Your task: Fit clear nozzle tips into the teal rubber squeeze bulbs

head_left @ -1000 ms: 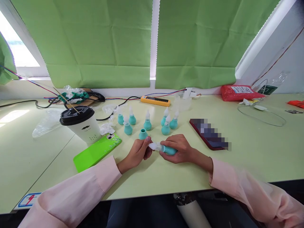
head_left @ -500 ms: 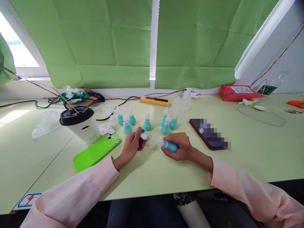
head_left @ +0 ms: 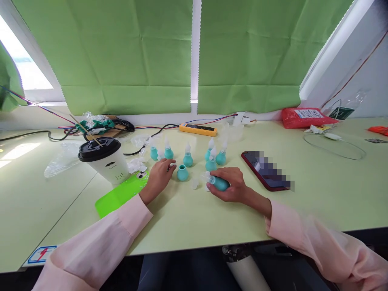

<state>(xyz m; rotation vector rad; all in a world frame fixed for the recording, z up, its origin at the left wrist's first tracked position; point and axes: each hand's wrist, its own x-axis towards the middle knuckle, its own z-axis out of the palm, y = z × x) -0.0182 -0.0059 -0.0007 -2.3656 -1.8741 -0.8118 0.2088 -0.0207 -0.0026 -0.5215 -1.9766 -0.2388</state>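
My right hand point(head_left: 227, 185) is closed around a teal nasal aspirator point(head_left: 221, 183), which lies tilted with its clear nozzle pointing left. My left hand point(head_left: 160, 178) curls at another nasal aspirator point(head_left: 160, 153); its white tip shows above the knuckles, while the hand hides the bulb. Between my hands stands a teal bulb point(head_left: 182, 173) with an open neck and no tip. A small clear plastic piece point(head_left: 195, 184) lies to its right. Behind, several upright aspirators point(head_left: 188, 159) with whitish tips stand on the table.
A lidded paper cup point(head_left: 104, 165) and a green phone case point(head_left: 121, 196) are at left. At right lies a dark red phone point(head_left: 266, 171). Along the back are a yellow meter-like device point(head_left: 198, 129), cables point(head_left: 124, 124), and a red package point(head_left: 307, 118).
My left hand has let go of the open-necked bulb and a white piece, moving up and left to an aspirator. My right hand keeps its aspirator nearly in place.
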